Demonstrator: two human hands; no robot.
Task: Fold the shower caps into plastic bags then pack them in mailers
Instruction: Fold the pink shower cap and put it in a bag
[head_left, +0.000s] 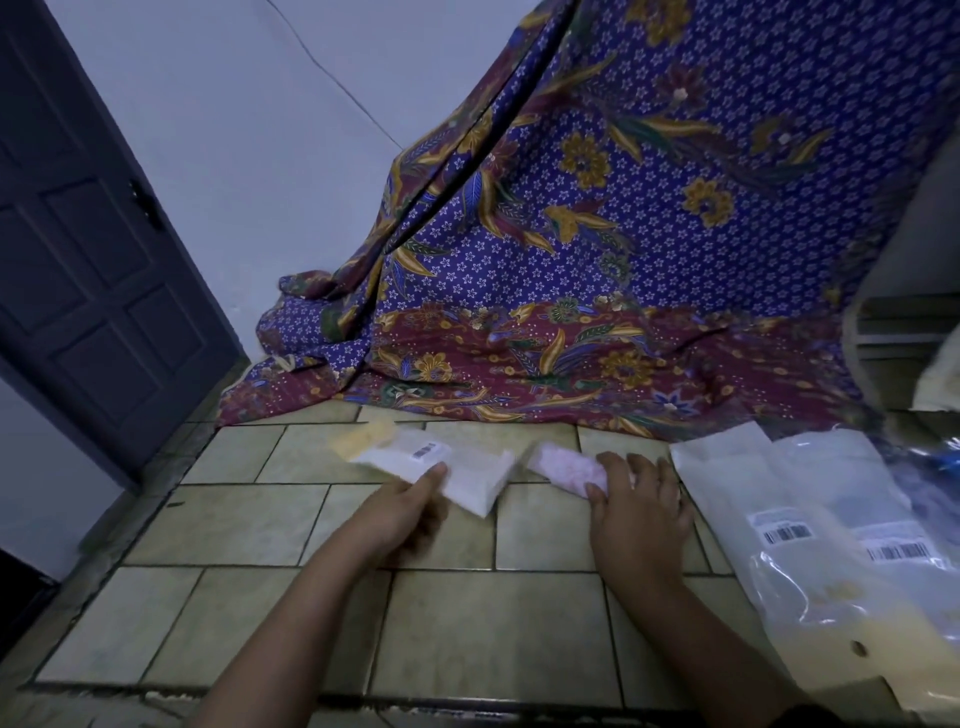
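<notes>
- You worked on a tiled floor (493, 623), with a patterned cloth (597, 260) draped behind it and a dark door (88, 291) at the left.
- Three packs were on the tiles: yellow pack (363, 439), white pack (467, 475), pink pack (569, 470).
- Your left hand (410, 512) pinched the white pack, thumb on top.
- Your right hand (641, 512) gripped the pink pack's end, fingers curled.
- A pile of bags (727, 467) lay at the right, showing two barcodes.

Both bare arms reach forward, the left forearm (291, 623) angled inward. The left hand (400, 514) pinches the near edge of a white plastic bag (467, 467), thumb on top. Beyond the right forearm (691, 623), the right hand (641, 512) lies palm down, its thumb and fingers clasping the end of a pink folded shower cap (566, 467).
</notes>
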